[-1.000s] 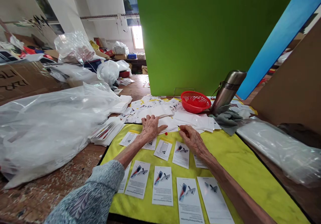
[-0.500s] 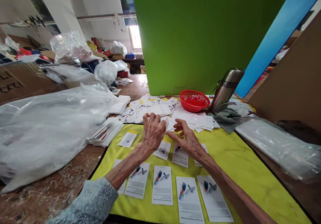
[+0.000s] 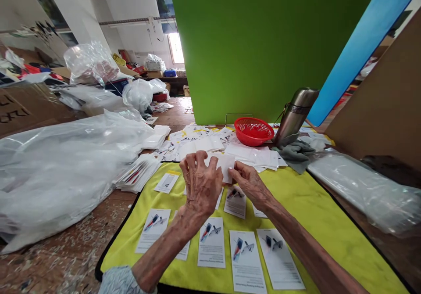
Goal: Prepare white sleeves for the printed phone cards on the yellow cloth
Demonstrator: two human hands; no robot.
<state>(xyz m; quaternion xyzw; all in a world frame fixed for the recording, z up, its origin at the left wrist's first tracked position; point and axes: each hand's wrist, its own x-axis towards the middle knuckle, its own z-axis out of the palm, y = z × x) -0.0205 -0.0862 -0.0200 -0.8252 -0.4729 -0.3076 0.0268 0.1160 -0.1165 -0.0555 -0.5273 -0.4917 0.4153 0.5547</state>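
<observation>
Left hand (image 3: 201,184) and right hand (image 3: 250,182) drawn in together since moments ago, around a white paper sheet (image 3: 226,167) at 12 o'clock, just past the nearest cards. Left hand half closed and clawed, knuckles up, fingertips at the sheet's left side; right hand's fingers (image 3: 238,169) against its right edge, thumb out of sight; actual grip on the paper impossible to tell in either. Left forearm shifted off a printed card (image 3: 153,230) at 8 o'clock, others in rows beneath the wrists on a yellow microfibre cloth (image 3: 296,210). Cloth's dark edge close at 8 o'clock, worn wooden bench (image 3: 59,237) just beyond; open yellow stretch at 3 o'clock, beside the right forearm. Farther out at 12 o'clock, loose white papers (image 3: 200,138) heaped at the cloth's top edge; at 1 o'clock, a red plastic basket (image 3: 254,131) and a steel vacuum flask (image 3: 296,116) by a grey cloth (image 3: 296,153); at 10 o'clock, a mound of clear plastic sheeting (image 3: 66,166); straight ahead, a green panel (image 3: 250,44).
</observation>
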